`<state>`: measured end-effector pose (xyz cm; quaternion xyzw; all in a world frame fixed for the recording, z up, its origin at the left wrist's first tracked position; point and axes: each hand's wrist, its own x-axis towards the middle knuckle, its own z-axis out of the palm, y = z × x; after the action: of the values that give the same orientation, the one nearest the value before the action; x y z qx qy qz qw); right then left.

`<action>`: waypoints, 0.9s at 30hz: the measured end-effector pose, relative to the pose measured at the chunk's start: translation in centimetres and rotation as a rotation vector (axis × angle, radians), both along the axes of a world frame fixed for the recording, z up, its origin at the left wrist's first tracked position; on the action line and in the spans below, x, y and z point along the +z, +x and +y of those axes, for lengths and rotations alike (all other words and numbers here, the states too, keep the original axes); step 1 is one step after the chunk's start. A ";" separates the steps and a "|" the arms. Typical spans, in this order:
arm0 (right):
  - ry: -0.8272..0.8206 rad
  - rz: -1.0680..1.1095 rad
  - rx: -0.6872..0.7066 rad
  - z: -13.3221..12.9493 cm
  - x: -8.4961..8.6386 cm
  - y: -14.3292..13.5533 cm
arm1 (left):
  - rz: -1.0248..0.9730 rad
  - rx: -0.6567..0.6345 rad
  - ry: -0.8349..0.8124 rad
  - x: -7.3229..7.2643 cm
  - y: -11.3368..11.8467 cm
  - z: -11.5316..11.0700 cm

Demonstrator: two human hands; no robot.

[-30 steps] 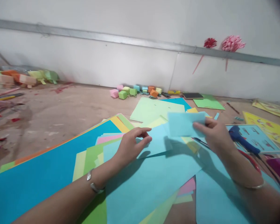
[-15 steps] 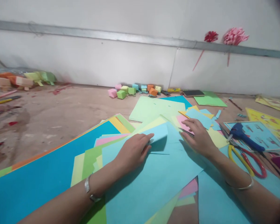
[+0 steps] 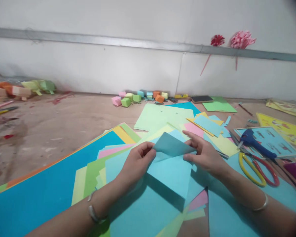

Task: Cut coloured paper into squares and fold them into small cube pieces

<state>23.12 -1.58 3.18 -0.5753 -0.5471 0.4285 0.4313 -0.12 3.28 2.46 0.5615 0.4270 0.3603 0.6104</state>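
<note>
Between my hands is a light blue piece of paper (image 3: 171, 172), bent along a line, its back part standing up and its front part sloping toward me. My left hand (image 3: 140, 161) pinches its left edge between thumb and fingers. At the right end of the bend, my right hand (image 3: 207, 156) grips the paper with the thumb in front and fingers behind. Beneath it lies a larger light blue sheet (image 3: 130, 210), on a pile of coloured sheets. The paper casts a shadow on that sheet.
Red-and-yellow scissors (image 3: 259, 169) and a blue glue gun (image 3: 258, 144) lie at the right. A dark blue sheet (image 3: 44, 177) spreads to the left. Small paper cubes (image 3: 138, 98) and a black phone-like slab (image 3: 201, 99) sit by the wall. Paper scraps (image 3: 208, 125) lie beyond my right hand.
My right hand has come in from beside the scraps and taken the paper's right side. The light blue paper has been lifted and turned, and now shows between both hands.
</note>
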 end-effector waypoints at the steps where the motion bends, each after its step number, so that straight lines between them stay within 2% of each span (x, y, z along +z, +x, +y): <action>1: -0.024 0.035 0.004 -0.1 0.2 -0.1 | -0.070 -0.004 -0.173 0.0 0.1 0.1; 3: -0.065 0.087 -0.013 -0.2 0.4 -0.3 | -0.160 -0.002 -0.401 0.0 0.2 0.3; 5: -0.097 0.144 -0.061 -0.1 0.3 -0.3 | -0.194 -0.034 -0.440 0.0 0.3 0.4; 10: -0.196 0.394 -0.188 0.3 -0.2 0.2 | -0.150 -0.200 -0.300 0.2 0.2 0.3; 14: -0.209 0.497 -0.171 0.2 -0.1 0.2 | -0.100 -0.135 -0.226 0.0 0.2 0.4; 18: -0.193 0.474 -0.059 -0.1 -0.1 -0.3 | -0.099 -0.078 -0.194 0.1 0.2 0.5; 23: -0.128 0.365 -0.074 -0.1 -0.2 -0.6 | -0.083 -0.095 -0.225 0.1 0.3 0.3; 27: -0.100 0.254 -0.083 0.0 -0.4 -0.6 | 0.017 -0.042 -0.124 -0.1 0.2 0.4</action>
<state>22.55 -1.56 2.81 -0.5593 -0.4420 0.5063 0.4852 0.10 3.70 2.39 0.5344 0.4419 0.3155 0.6478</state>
